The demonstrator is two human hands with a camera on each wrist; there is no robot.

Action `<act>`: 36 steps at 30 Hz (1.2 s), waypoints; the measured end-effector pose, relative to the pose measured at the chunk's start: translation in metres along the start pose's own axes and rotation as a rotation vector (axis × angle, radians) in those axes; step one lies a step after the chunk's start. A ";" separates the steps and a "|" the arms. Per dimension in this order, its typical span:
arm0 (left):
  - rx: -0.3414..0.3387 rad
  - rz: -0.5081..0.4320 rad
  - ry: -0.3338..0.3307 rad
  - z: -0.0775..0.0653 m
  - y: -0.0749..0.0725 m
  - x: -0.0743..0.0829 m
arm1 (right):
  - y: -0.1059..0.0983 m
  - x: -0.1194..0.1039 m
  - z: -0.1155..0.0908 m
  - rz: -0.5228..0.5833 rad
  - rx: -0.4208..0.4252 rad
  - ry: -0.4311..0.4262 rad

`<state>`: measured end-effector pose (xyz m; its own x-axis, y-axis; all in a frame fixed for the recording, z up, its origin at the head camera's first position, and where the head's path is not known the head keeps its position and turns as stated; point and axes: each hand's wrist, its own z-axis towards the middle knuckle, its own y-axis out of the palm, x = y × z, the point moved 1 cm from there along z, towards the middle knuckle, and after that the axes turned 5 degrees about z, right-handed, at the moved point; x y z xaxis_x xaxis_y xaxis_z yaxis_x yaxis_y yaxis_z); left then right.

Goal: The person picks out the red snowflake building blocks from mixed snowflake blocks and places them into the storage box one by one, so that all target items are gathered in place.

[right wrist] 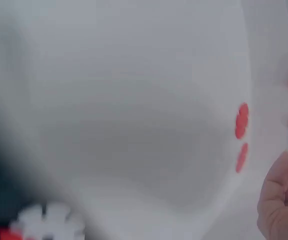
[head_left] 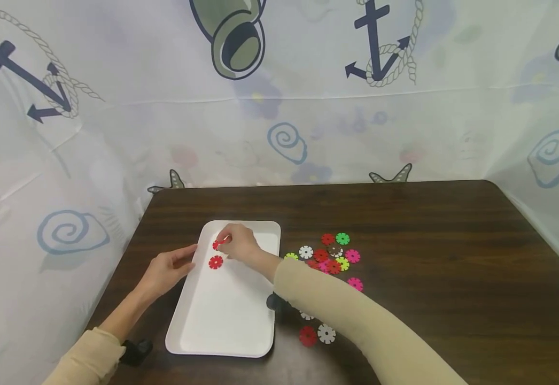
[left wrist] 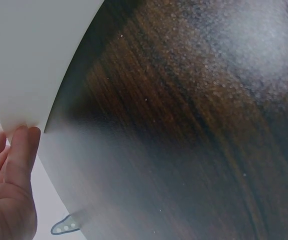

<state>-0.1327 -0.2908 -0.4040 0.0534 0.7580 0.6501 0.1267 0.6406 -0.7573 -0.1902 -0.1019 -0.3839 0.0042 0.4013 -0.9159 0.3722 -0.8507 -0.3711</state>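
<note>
My left hand [head_left: 166, 270] touches the left outer wall of a white tray [head_left: 226, 315] with its fingertips [left wrist: 33, 131], fingers fairly straight. Over the upper left of the tray reaches my right hand [head_left: 241, 243], its fingers bent with the tips brought close together. Those tips overlap a red notched disc [head_left: 215, 245] in the head view. In the right wrist view the right hand [right wrist: 279, 197] sits beside two red discs; I cannot tell whether a disc is between its fingers. A second red notched disc [head_left: 216, 262] lies flat on the tray just below.
Right of the tray, several notched discs lie loose on the dark wooden table [head_left: 443, 256], among them a green disc [head_left: 342, 238], a pink disc [head_left: 355, 284] and a white disc [head_left: 326, 334]. The right sleeve [head_left: 351, 310] covers part of them. A patterned sheet [head_left: 332, 139] hangs behind.
</note>
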 end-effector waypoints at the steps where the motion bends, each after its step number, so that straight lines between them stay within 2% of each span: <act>1: 0.001 0.001 -0.002 0.000 0.000 0.000 | -0.004 -0.001 -0.001 0.027 -0.005 -0.005; 6: 0.019 0.004 0.003 0.001 -0.001 -0.001 | -0.033 -0.004 -0.011 0.130 -0.009 -0.044; 11: 0.022 0.008 0.004 0.001 -0.002 0.001 | -0.072 0.000 -0.021 0.200 0.011 -0.066; 16: 0.020 0.011 -0.007 0.001 -0.003 0.003 | -0.113 0.017 -0.028 0.208 0.055 -0.071; 21: 0.021 0.009 -0.008 0.001 -0.002 0.002 | -0.146 0.040 -0.036 0.190 0.111 -0.046; 29: 0.017 0.007 -0.017 0.001 0.000 -0.001 | -0.179 0.074 -0.047 0.158 0.174 0.023; 36: 0.011 0.002 -0.026 0.000 0.002 0.000 | -0.192 0.098 -0.050 0.054 0.199 0.077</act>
<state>-0.1327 -0.2897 -0.4055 0.0276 0.7620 0.6470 0.1161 0.6405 -0.7592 -0.2142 0.1176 -0.3948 0.0930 0.3719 -0.9236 0.1795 -0.9187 -0.3518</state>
